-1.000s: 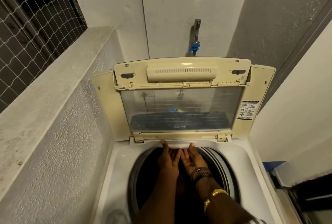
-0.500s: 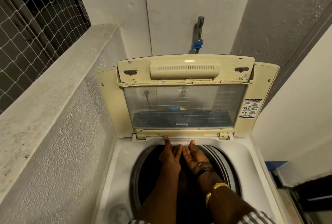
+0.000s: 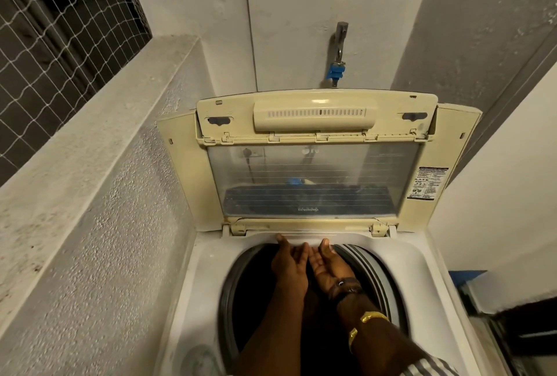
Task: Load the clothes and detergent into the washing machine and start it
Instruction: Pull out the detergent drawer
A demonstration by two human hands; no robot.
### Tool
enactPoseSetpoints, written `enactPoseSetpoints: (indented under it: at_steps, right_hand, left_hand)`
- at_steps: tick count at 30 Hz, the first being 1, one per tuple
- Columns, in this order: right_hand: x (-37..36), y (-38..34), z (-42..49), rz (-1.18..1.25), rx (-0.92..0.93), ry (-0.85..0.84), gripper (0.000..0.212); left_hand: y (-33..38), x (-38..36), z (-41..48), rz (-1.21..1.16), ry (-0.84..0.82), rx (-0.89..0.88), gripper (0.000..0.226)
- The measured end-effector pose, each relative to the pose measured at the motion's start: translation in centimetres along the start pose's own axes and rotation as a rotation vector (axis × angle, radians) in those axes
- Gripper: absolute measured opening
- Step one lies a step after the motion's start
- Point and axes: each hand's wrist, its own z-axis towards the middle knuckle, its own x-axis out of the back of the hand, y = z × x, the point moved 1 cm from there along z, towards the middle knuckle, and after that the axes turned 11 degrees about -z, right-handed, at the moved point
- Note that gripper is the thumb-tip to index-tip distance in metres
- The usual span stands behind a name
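Two flat, empty hands, left hand (image 3: 289, 264) beside right hand (image 3: 327, 268), at my white plastic washing machine's (image 3: 407, 270) rear rim; I'd probe gently.

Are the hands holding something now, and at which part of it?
Nothing is held: left hand and right hand lie open above the drum, fingers straight.

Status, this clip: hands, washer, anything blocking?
Left hand and right hand open, empty, at drum rear. Lid up. Drum dark, load unseen. Nothing blocking.
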Motion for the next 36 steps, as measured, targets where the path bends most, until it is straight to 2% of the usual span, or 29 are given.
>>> enactPoseSetpoints:
  at_steps: [5,9,13,16,21,25,30,34,36]
  right_hand:
    - [0.3,0.3,0.3,0.003,0.012,-0.039,0.032]
    - [0.3,0.3,0.6,0.005,0.017,-0.060,0.025]
    - [0.4,0.4,0.9,0.005,0.010,-0.065,0.027]
    - [0.5,0.5,0.8,-0.019,0.020,-0.070,0.017]
    - [0.4,0.5,0.5,-0.020,0.030,-0.060,0.025]
    - [0.7,0.8,0.0,-0.009,0.048,-0.066,0.020]
    - [1.3,0.8,-0.4,-0.025,0.077,-0.058,0.038]
    - [0.7,0.3,-1.6,-0.080,0.129,-0.057,0.030]
    - [0.2,-0.1,-2.1,-0.120,0.165,-0.025,0.032]
  left_hand:
    - [0.6,0.0,-0.8,0.026,0.042,-0.062,0.048]
    - [0.9,-1.0,-1.8,0.202,0.082,-0.025,0.051]
    - [0.8,-0.8,-1.6,0.142,0.026,-0.001,0.047]
    - [0.9,-1.0,-1.7,0.137,0.022,0.016,0.047]
    - [1.0,-0.9,-1.6,0.123,0.034,0.008,0.049]
    - [0.8,-0.6,-1.1,0.141,0.033,-0.005,0.047]
    - [1.1,-0.6,-1.0,0.157,0.036,-0.013,0.045]
    - [1.2,-0.6,-1.1,0.182,0.031,-0.049,0.042]
    - [1.4,-0.5,-1.0,0.185,0.030,-0.078,0.040]
